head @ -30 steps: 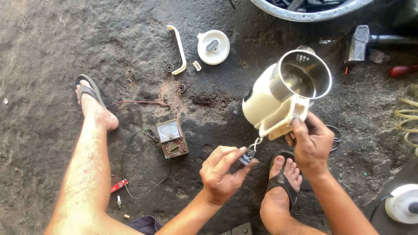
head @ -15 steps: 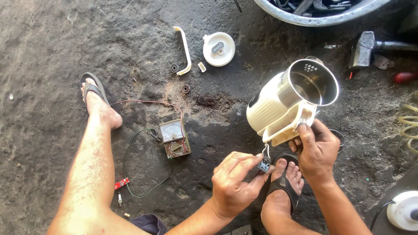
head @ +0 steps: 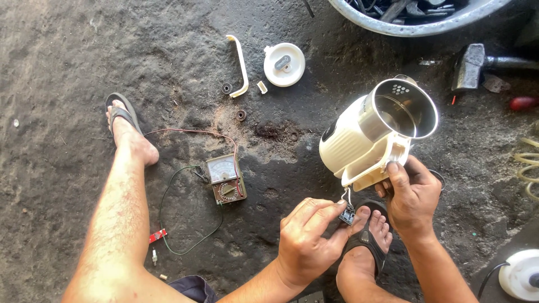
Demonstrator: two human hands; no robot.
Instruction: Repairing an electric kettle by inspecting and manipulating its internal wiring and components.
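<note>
My right hand (head: 412, 193) grips the open handle side of a white electric kettle (head: 373, 134) with a steel inside, tilted with its mouth up and to the right. My left hand (head: 309, 238) pinches a small dark switch part (head: 348, 214) that hangs on thin wires from the kettle's handle, just above my right foot in a black sandal (head: 365, 247).
An analogue test meter (head: 225, 178) with red and green leads lies on the dirty concrete between my legs. A white handle cover (head: 240, 64), a round white lid (head: 284, 64) and small black rings lie farther up. A hammer (head: 477, 64) and a metal basin (head: 415, 19) sit top right.
Both hands and the kettle have shifted slightly right and down in the view. My left hand has closed in on the switch part below the kettle's handle.
</note>
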